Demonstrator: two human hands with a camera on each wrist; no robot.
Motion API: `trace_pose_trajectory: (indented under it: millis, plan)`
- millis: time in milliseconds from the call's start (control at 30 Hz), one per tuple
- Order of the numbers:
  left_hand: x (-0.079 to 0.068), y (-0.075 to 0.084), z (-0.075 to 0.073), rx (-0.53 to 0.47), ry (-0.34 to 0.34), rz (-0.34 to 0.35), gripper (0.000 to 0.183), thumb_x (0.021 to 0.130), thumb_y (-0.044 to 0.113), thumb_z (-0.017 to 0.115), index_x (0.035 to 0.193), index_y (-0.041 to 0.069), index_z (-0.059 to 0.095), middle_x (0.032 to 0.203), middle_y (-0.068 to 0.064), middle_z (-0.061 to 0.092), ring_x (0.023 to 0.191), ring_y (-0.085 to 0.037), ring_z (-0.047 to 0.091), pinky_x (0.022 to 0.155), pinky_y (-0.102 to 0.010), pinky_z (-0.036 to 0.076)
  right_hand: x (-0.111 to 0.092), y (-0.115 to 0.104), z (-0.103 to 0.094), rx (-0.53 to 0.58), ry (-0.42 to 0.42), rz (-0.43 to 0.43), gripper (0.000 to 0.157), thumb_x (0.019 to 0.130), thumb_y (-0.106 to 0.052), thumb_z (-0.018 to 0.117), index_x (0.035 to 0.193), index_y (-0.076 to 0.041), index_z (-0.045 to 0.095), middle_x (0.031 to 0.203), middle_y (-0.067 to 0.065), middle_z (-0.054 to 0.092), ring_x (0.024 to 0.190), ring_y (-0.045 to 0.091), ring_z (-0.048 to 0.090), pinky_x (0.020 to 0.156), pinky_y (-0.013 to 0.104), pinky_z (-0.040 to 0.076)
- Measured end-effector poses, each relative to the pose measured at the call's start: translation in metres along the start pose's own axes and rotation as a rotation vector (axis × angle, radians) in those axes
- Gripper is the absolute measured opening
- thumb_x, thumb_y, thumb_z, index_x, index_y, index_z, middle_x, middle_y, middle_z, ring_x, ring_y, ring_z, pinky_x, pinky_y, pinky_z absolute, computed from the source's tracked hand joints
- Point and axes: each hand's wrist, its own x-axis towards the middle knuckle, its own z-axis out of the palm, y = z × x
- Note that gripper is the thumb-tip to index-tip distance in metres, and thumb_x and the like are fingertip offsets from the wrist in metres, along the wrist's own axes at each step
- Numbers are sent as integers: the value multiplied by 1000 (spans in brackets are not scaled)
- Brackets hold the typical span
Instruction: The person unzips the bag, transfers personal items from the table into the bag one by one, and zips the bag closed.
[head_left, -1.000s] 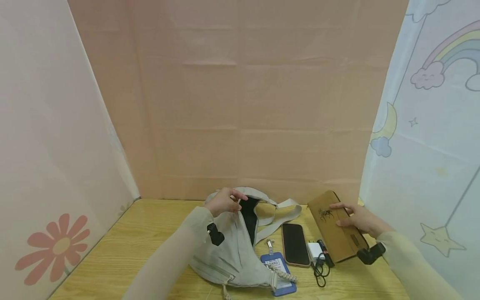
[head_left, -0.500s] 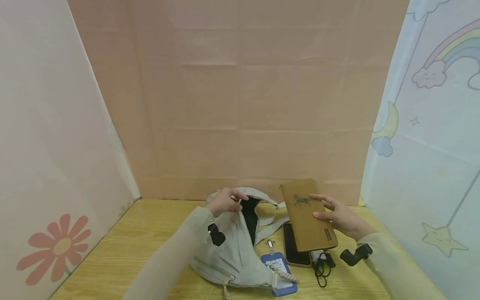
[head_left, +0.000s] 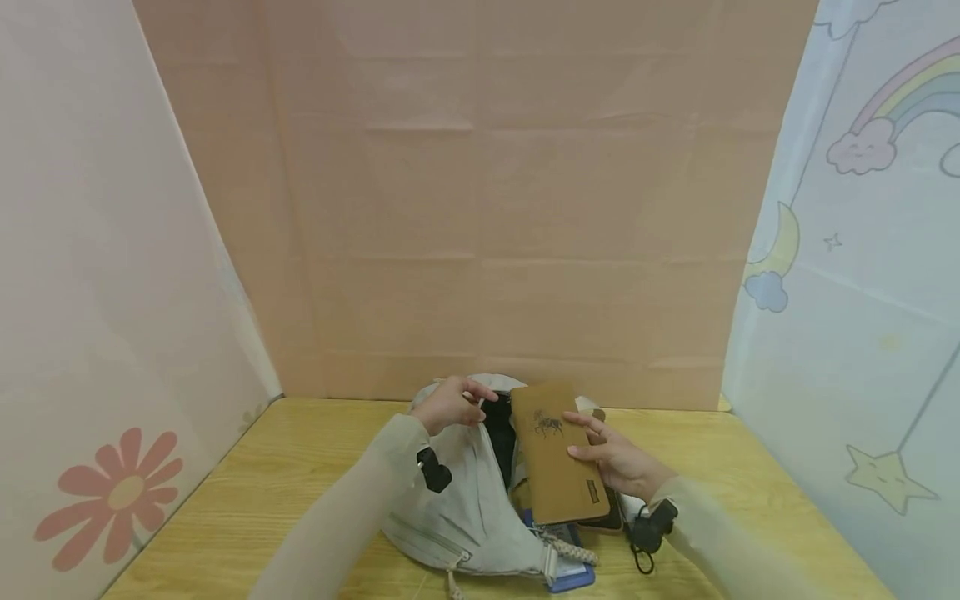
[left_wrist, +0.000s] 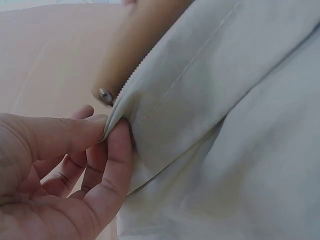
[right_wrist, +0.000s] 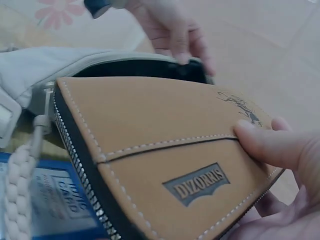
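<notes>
A light grey sling bag lies on the table with its zipped mouth gaping and dark lining showing. My left hand holds the mouth's edge; in the left wrist view, thumb and finger pinch the fabric beside the zipper teeth. A tan zip wallet, printed with a horse, is gripped along its right side by my right hand. It is tilted close beside the bag's mouth. In the right wrist view the wallet overlaps the dark opening, its thumb side toward me and a "DIZORRIS" patch visible.
Partly under the wallet in the head view are a blue ID card holder and a phone. A black cable lies right of them, below my right wrist. A braided cord hangs from the bag's zipper end. Covered panels stand around the table.
My right hand has lifted the wallet from the table's right side and carried it left, over the phone, to the bag's mouth. The left hand has stayed on the bag's edge.
</notes>
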Motion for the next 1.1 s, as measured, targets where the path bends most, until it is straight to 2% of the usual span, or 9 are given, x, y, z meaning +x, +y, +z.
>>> trace_pose_trajectory:
  millis: [67, 133, 267, 400, 733, 1000, 1100]
  plan:
    - [0, 0, 0, 2, -3, -5, 35, 84, -12, 61, 116, 2, 69, 84, -3, 41, 72, -15, 48, 65, -27, 50, 6, 4, 5, 0, -2, 12, 59, 97, 0, 52, 148, -22, 31, 141, 3, 36, 105, 17, 62, 88, 40, 53]
    - [0, 0, 1, 3, -6, -8, 35, 85, -12, 61, 116, 2, 69, 83, -2, 39, 72, -15, 48, 65, -27, 50, 11, 8, 10, -4, -5, 23, 62, 97, -1, 52, 151, -18, 26, 135, 1, 41, 107, 19, 62, 89, 43, 52]
    - [1, 1, 3, 6, -5, -11, 34, 85, -12, 61, 114, 3, 70, 84, -2, 38, 73, -15, 51, 65, -27, 51, 20, 11, 18, -13, 17, 43, 66, 97, -1, 54, 153, -15, 21, 140, 8, 35, 107, 20, 62, 89, 43, 52]
    - [2, 2, 4, 14, 4, -16, 34, 85, -11, 62, 114, 3, 70, 88, -2, 40, 74, -15, 52, 66, -27, 52, 27, 11, 26, -28, 43, 53, 68, 95, -1, 56, 153, -13, 21, 143, 15, 34, 106, 20, 62, 89, 44, 51]
    - [4, 1, 5, 30, 9, -7, 34, 83, -11, 63, 115, 1, 69, 85, -2, 42, 72, -15, 50, 65, -27, 51, 38, 8, 38, -48, 88, 71, 67, 95, 0, 56, 152, -10, 23, 146, 20, 31, 101, 19, 63, 85, 43, 52]
    - [5, 0, 6, 38, 16, -17, 34, 84, -10, 63, 115, 1, 69, 85, -3, 44, 72, -15, 52, 64, -28, 50, 44, 8, 48, -70, 127, 59, 66, 94, 1, 57, 151, -8, 27, 138, 17, 42, 97, 18, 64, 82, 42, 53]
    - [6, 0, 7, 46, 17, -21, 34, 84, -10, 64, 116, 1, 68, 85, -3, 44, 71, -15, 51, 63, -27, 50, 45, 9, 51, -72, 139, 58, 66, 93, 2, 57, 151, -7, 27, 136, 18, 42, 95, 19, 64, 81, 42, 53]
